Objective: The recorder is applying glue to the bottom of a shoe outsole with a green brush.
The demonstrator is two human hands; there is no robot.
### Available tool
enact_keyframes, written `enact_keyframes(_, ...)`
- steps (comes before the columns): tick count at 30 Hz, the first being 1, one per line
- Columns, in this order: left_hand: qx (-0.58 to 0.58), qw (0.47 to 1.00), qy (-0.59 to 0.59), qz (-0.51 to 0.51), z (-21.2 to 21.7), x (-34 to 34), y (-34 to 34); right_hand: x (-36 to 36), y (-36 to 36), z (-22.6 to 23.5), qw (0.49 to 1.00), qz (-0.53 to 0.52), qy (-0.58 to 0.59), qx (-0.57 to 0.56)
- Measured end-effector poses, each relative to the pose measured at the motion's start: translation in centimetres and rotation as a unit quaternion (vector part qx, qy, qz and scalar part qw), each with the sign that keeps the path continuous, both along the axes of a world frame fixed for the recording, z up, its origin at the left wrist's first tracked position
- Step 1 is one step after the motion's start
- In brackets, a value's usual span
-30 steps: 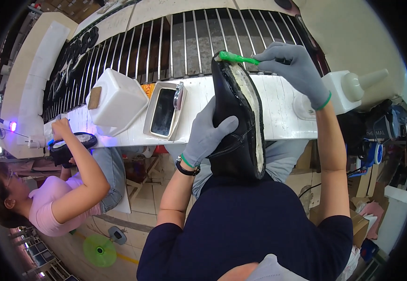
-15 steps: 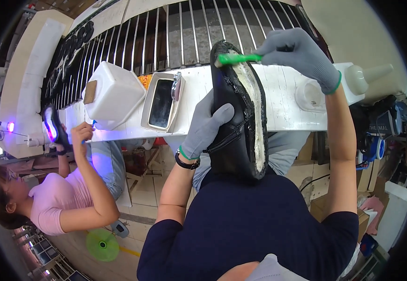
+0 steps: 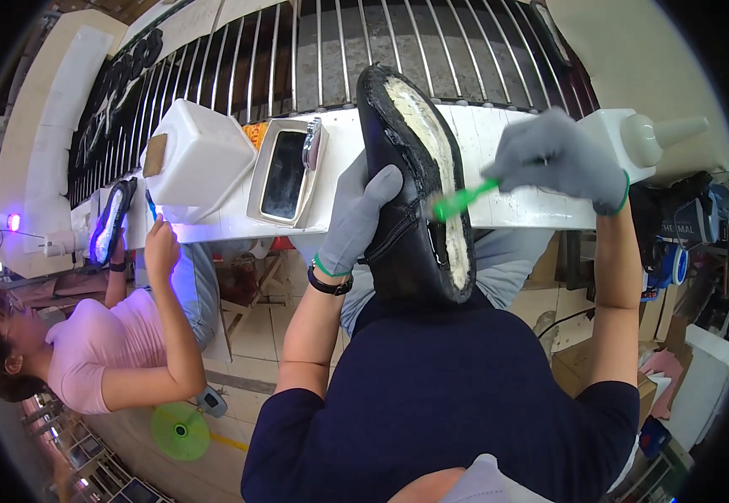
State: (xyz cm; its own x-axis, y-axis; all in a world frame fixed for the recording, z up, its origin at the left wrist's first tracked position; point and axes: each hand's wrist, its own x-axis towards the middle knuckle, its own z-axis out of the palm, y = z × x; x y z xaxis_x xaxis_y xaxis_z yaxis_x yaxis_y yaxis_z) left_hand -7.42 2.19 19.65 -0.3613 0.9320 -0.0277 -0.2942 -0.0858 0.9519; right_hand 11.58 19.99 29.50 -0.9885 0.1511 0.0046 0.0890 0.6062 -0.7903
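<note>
My left hand (image 3: 359, 210), in a grey glove with a green cuff, is closed round the side of a black leather boot (image 3: 402, 226). The boot is tilted so that its bottom faces right and up, showing a pale strip inside a dark, glossy rim. In my gloved right hand (image 3: 553, 159), blurred by motion, is a green-handled brush (image 3: 465, 199). Its bristle end meets the boot's edge about midway along, near the heel half. The boot's heel end rests close to my dark shirt.
A white table (image 3: 499, 151) spans the front, with a metal roller conveyor (image 3: 415, 50) behind it. On the table stand a white container (image 3: 201, 159), a tray (image 3: 251, 205) holding a phone (image 3: 284, 180), and a white bottle (image 3: 620, 147). At left a co-worker (image 3: 104, 344) holds another shoe (image 3: 113, 222).
My right hand has brought the brush from the boot's toe end down and toward me along its edge. The boot has shifted slightly left and up. The co-worker's hand and shoe have moved.
</note>
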Motion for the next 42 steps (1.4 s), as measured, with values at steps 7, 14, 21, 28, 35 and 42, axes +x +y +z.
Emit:
enact_keyframes(7,0.002,1.0,-0.004,-0.022,0.6,0.0,0.3,-0.8,0.8,-1.2,0.989,-0.138,0.028,0.053)
enact_keyframes(14,0.012,1.0,-0.003,-0.023,0.6,0.5,0.4,-0.9,1.7,-1.2,0.988,-0.103,0.082,0.083)
enact_keyframes(21,0.017,1.0,-0.003,0.012,-0.1,-0.3,0.6,2.3,-2.5,-1.1,0.998,0.034,0.031,-0.052)
enact_keyframes(28,0.017,0.999,-0.044,0.016,-0.4,0.3,1.4,0.1,-0.7,-1.9,0.987,-0.125,0.097,-0.011)
enact_keyframes(35,-0.049,0.99,-0.13,-0.011,-1.8,-0.3,1.6,1.9,-1.5,-0.6,0.999,0.003,-0.023,-0.046)
enact_keyframes(42,-0.127,0.964,-0.213,-0.097,-2.9,0.1,1.9,1.4,-1.3,-0.4,0.997,0.048,-0.02,-0.063)
